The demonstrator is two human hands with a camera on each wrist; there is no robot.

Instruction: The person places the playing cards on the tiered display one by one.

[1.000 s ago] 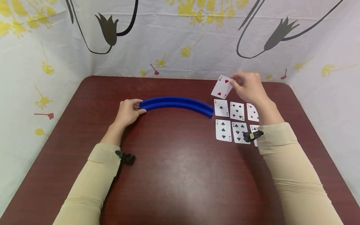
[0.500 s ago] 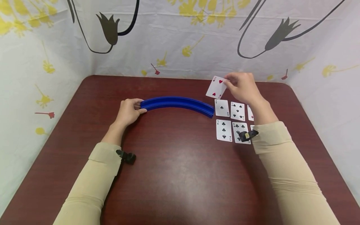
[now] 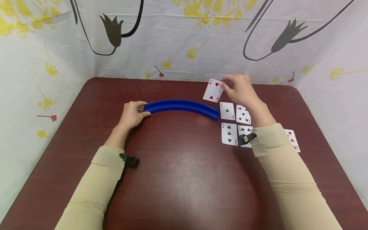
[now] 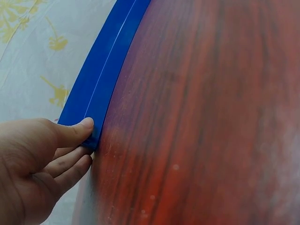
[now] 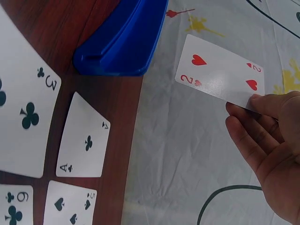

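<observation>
Your left hand (image 3: 131,114) pinches the blue rack (image 3: 181,104) by its left end, thumb on its face; the rack curves across the table (image 3: 178,175), right end just beside the ace (image 3: 227,111); your right hand (image 3: 238,89) pinches the two of hearts (image 3: 213,91) by a corner; it hangs tilted in the air, near the rack's right end but apart.

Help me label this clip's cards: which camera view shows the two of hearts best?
The right wrist view: there the two of hearts appears largest, both printed 2s readable, and the right hand covers only one corner. The head view shows it smaller, pinched in that hand; the left wrist view does not show it.
</observation>
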